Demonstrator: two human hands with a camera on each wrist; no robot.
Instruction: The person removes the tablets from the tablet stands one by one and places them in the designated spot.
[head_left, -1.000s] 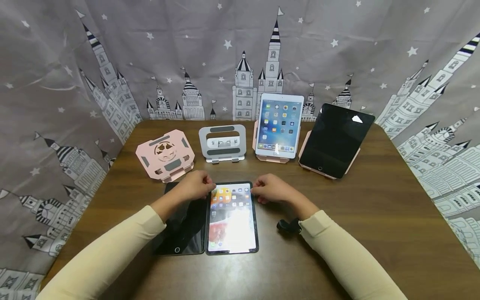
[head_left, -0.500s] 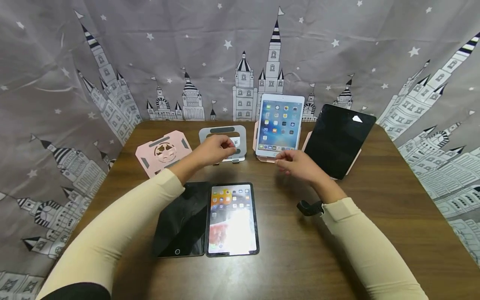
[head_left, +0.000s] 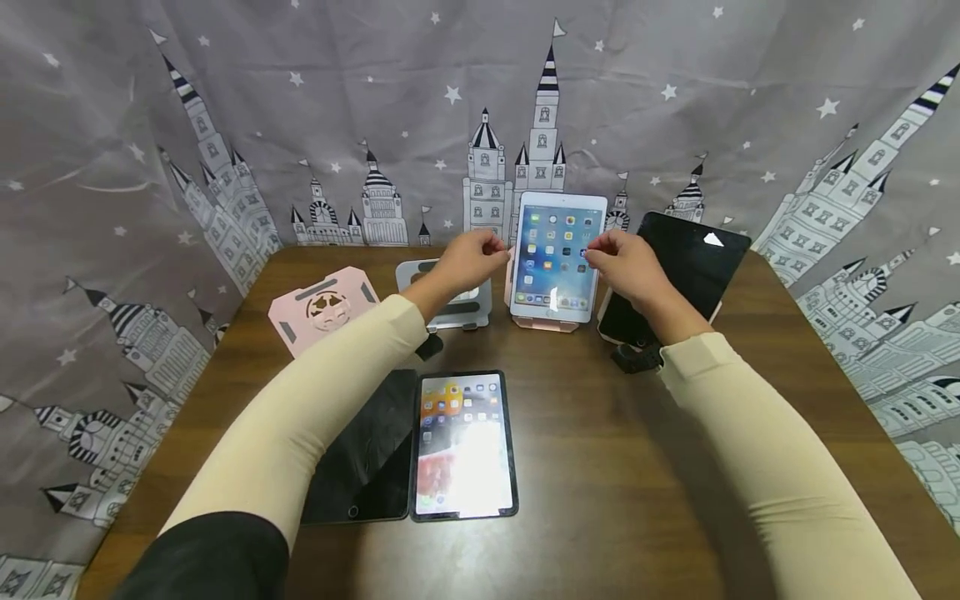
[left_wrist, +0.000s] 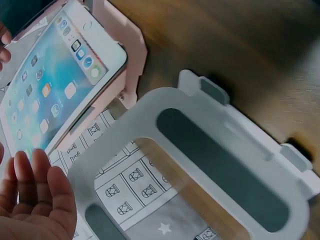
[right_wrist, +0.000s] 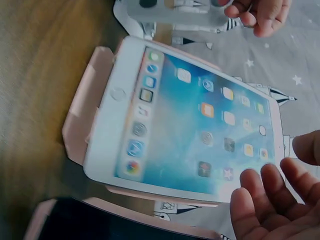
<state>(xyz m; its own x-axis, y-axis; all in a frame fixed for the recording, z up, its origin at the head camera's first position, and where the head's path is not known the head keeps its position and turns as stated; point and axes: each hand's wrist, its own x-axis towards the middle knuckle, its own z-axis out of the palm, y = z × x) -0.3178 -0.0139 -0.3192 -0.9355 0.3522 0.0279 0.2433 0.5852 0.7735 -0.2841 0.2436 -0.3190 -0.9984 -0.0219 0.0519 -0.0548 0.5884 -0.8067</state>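
A white tablet (head_left: pixel 558 250) with a lit home screen leans upright on a pink stand (head_left: pixel 546 324) at the back of the table. My left hand (head_left: pixel 472 265) is at its left edge, fingers loosely bent and holding nothing. At its right side is my right hand (head_left: pixel 628 265), also with relaxed, bent fingers. In the right wrist view, the right hand (right_wrist: pixel 280 205) comes close to the white tablet (right_wrist: pixel 185 125) without gripping it; whether a fingertip touches is unclear. A grey stand (left_wrist: pixel 150 105) sits below my left hand, bearing no tablet.
A black tablet (head_left: pixel 682 258) leans on another pink stand at the right. Two tablets lie flat in front: a dark one (head_left: pixel 367 467) and a lit one (head_left: pixel 465 450). Another pink stand (head_left: pixel 318 308) stands at left. A patterned grey curtain (head_left: pixel 337 75) hangs behind the wooden table (head_left: pixel 600 500).
Both hands have risen from beside the lit tablet lying in front and moved back to either side of the white tablet. The tablets and stands have stayed put.
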